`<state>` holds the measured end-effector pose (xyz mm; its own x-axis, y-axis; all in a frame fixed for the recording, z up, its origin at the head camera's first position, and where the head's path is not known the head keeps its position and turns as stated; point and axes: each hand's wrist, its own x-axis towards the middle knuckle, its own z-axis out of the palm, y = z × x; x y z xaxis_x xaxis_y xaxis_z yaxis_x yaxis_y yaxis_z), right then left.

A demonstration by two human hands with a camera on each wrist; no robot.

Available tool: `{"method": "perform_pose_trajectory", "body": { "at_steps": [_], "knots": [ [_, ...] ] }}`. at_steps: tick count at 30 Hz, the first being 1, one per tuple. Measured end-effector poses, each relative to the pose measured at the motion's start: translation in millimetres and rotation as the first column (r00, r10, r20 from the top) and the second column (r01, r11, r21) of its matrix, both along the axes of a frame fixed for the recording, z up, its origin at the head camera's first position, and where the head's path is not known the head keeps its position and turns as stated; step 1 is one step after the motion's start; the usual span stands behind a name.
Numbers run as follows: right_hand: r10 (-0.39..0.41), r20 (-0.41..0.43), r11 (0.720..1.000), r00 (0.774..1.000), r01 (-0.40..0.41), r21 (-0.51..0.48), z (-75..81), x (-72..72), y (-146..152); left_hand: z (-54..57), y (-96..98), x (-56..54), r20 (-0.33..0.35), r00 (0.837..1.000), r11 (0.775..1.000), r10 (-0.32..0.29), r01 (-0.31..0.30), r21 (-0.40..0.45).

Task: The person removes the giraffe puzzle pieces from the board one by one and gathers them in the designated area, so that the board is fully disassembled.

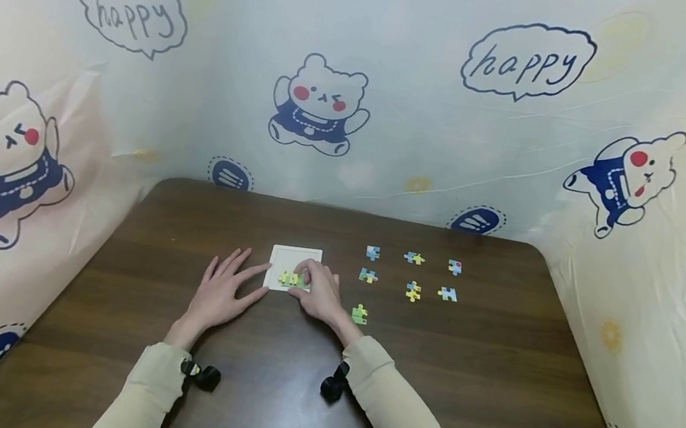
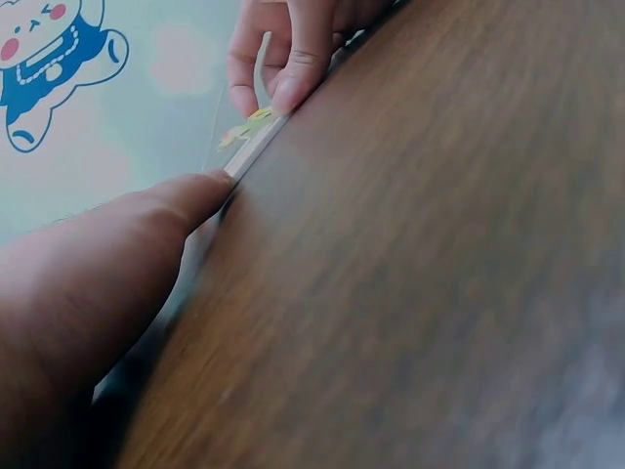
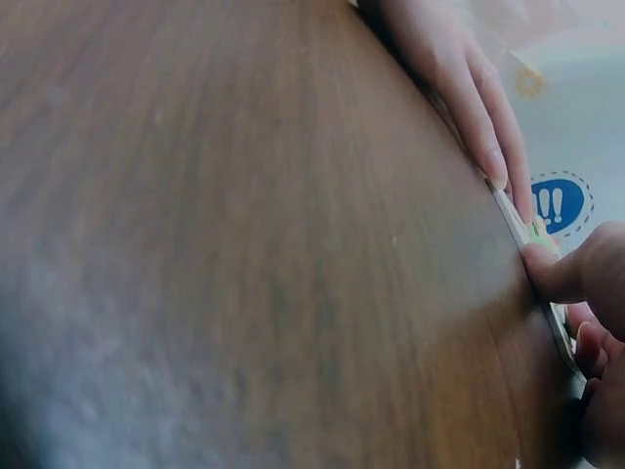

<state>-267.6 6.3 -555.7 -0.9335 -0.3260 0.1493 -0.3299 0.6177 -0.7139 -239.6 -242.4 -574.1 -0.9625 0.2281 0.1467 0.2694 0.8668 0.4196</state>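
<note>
A white square puzzle tray [image 1: 296, 254] lies on the table, with yellow-green jigsaw pieces [image 1: 287, 278] along its near edge. My left hand [image 1: 222, 294] is spread flat at the left, its thumb and index fingertips against the tray's left edge. Over the tray's near right corner is my right hand [image 1: 321, 296], fingers bent, pinching a green puzzle piece [image 1: 303, 279] that the fingers partly cover. In the left wrist view the right thumb [image 2: 291, 90] sits at the tray's near edge. The right wrist view shows the left fingertips at the tray's other end.
Several loose jigsaw pieces lie in rows to the right, among them a green one [image 1: 359, 314] close to the right wrist and a yellow one [image 1: 413, 292] farther out. The brown wooden table [image 1: 477, 373] meets a printed curtain [image 1: 407, 108] at its back and sides.
</note>
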Motion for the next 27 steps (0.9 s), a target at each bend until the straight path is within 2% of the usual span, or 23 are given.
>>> {"method": "perform_pose_trajectory", "body": {
  "at_steps": [12,24,27],
  "knots": [
    [-0.04,-0.037,0.996,0.999,0.037,-0.086,-9.1,1.7,3,-2.7,1.4,-2.8,0.007,1.0,1.0,0.015,-0.015,0.0],
    [-0.08,-0.017,0.99,0.997,0.077,-0.117,-12.5,-0.3,2,-3.8,1.6,-4.2,0.012,1.0,1.0,0.02,-0.02,-0.012],
    [-0.074,0.0,0.986,0.997,0.073,-0.149,-10.7,0.1,3,-4.0,2.2,-3.3,0.01,1.0,1.0,0.021,-0.021,-0.01]
  ]
}}
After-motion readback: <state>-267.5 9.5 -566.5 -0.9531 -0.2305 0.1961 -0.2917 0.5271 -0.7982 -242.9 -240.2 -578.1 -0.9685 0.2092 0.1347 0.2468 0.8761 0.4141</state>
